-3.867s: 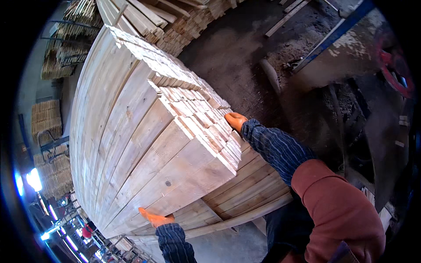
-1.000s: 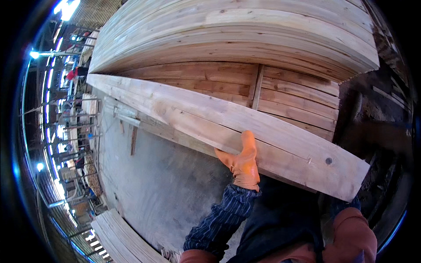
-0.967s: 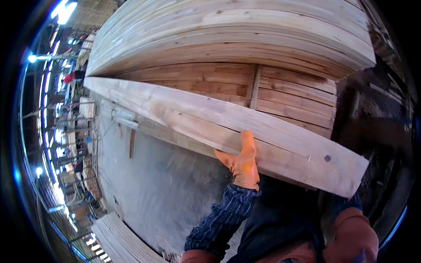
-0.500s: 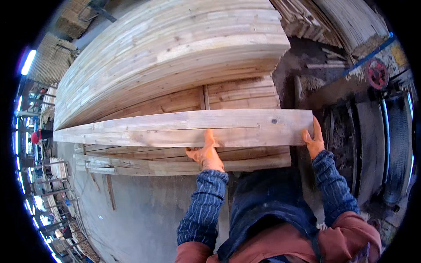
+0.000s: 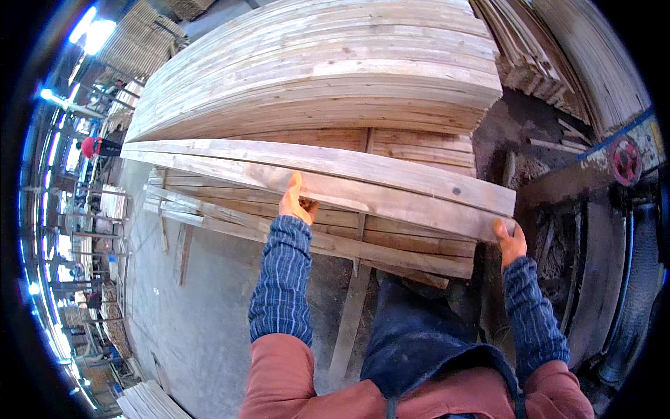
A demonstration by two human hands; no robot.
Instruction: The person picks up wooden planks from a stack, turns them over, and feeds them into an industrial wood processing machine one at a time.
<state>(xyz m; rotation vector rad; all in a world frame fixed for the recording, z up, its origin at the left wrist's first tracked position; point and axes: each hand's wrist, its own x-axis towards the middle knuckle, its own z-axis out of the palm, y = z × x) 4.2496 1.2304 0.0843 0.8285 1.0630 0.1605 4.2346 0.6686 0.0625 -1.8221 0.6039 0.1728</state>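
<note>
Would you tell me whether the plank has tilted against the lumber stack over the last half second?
Yes. The plank lay level across the lumber stack; its right end now dips.

A long pale wooden plank, knotted and rough-sawn, lies nearly level in the air, sloping slightly down to the right, in front of a tall stack of planks.

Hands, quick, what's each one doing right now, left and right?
Left hand: gripping the long wooden plank near its middle.
Right hand: gripping the same plank's end, from below.
</note>
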